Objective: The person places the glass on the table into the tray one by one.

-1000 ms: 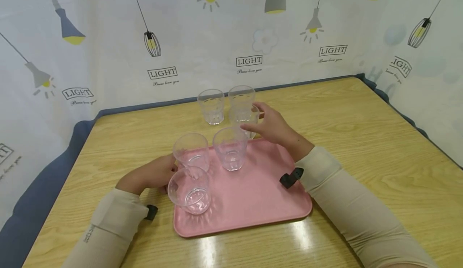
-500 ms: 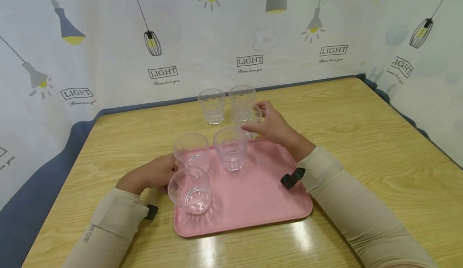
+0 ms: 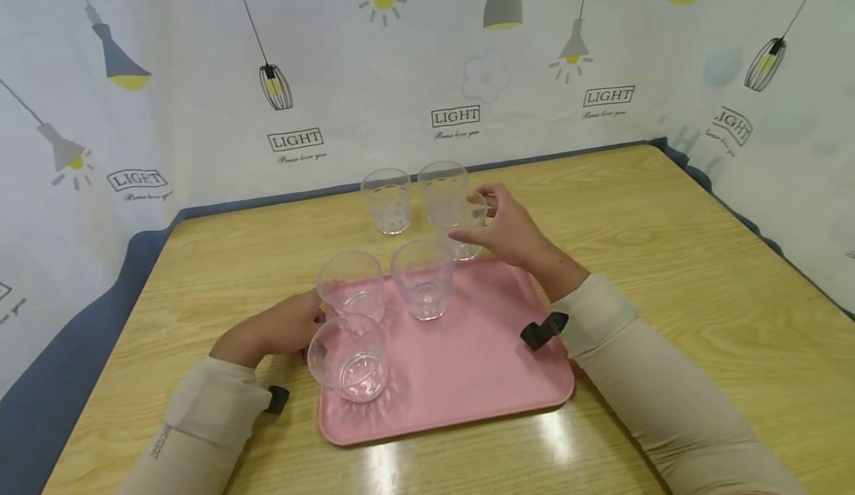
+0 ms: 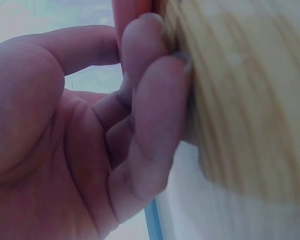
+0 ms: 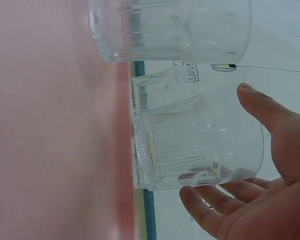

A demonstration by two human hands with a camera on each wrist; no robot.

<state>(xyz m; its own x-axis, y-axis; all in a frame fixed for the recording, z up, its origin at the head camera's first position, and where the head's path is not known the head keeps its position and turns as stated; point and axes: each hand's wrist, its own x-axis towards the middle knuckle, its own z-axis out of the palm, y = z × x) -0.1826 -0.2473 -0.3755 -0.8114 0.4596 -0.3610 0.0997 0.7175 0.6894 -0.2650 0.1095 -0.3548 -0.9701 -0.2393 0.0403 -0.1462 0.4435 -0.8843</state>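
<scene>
A pink tray (image 3: 481, 361) lies on the wooden table. My left hand (image 3: 287, 326) grips its left rim, thumb above and fingers curled underneath in the left wrist view (image 4: 150, 115). Three clear plastic cups stand upright on the tray: a near-left cup (image 3: 363, 376), one behind it (image 3: 352, 287) and a middle cup (image 3: 424, 287). At the tray's far edge my right hand (image 3: 510, 231) holds another clear cup (image 5: 190, 145) between thumb and fingers. That cup leans slightly in the right wrist view; whether its base touches anything, I cannot tell.
Beyond the tray, two more clear cups stand on the table, a back-left cup (image 3: 389, 202) and a back-right cup (image 3: 441, 183), close to the held one. A lamp-printed curtain (image 3: 374, 72) borders the wooden table (image 3: 668, 257) at the back and sides.
The right hand and its cup have shifted a little to the right, away from the back-right cup. The left hand stays on the tray rim. The head view has tilted slightly.
</scene>
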